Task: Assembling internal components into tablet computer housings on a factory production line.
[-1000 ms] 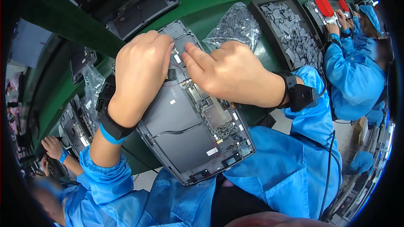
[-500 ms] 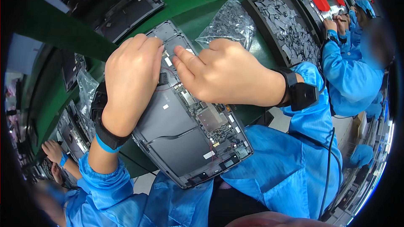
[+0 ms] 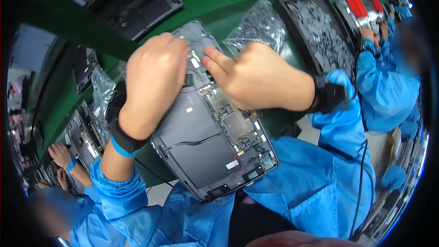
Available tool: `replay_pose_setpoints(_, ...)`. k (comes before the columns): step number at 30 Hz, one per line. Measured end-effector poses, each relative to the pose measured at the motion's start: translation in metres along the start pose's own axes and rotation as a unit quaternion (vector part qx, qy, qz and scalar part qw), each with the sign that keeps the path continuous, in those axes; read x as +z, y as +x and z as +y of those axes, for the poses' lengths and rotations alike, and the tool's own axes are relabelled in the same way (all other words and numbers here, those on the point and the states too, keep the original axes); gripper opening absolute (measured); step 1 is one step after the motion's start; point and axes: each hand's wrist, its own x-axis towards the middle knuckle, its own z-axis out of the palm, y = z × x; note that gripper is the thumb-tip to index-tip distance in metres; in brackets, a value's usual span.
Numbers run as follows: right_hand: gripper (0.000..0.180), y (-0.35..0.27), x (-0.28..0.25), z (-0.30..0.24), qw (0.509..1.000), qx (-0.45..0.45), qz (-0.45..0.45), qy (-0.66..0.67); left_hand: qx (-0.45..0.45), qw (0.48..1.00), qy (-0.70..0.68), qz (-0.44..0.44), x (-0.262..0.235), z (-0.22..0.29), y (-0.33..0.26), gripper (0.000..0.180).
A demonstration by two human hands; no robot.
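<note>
An opened tablet (image 3: pixel 206 164) lies tilted in front of me, its inside facing up. A dark battery pack (image 3: pixel 183 126) fills its left part, with a circuit board (image 3: pixel 235 126) along the right and thin red wires between. Over the upper left edge, my left hand (image 3: pixel 153 73) is closed with fingers curled down; its fingertips and anything in them are hidden. My right hand (image 3: pixel 256 77) reaches in from the right, index and middle fingers pressed together at the tablet's upper part, the others folded. Its thumb is hidden, so I cannot make out what it grips.
A clear bag of small dark pieces (image 3: pixel 260 25) lies beyond my right hand. Right of it stands a black tray (image 3: pixel 292 27) heaped with dark flat pieces. Other opened devices (image 3: pixel 146 13) lie on the green bench. Co-workers in blue sleeves (image 3: pixel 388 91) work on both sides.
The whole scene has shifted a little to the right in the picture. Both hands stay over the tablet's upper part, in nearly the same pose.
</note>
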Motion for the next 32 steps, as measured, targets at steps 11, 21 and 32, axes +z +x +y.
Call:
replay_pose_setpoints(11, 0.019, 0.01, -0.012, 0.016, 0.999, -0.044, 0.021, -0.007, -0.003, 1.0, -0.014, 0.02, 0.002, -0.004, 0.002, 0.005)
replay_pose_setpoints(21, 0.021, 0.013, -0.008, 0.017, 0.993, -0.073, -0.02, -0.093, 0.001, 1.0, -0.023, 0.017, 0.0, -0.007, -0.002, 0.004)
replay_pose_setpoints(32, 0.028, 0.004, 0.01, 0.041, 0.92, 0.131, 0.167, 0.329, -0.016, 0.998, -0.057, 0.005, -0.011, -0.006, -0.006, 0.01)
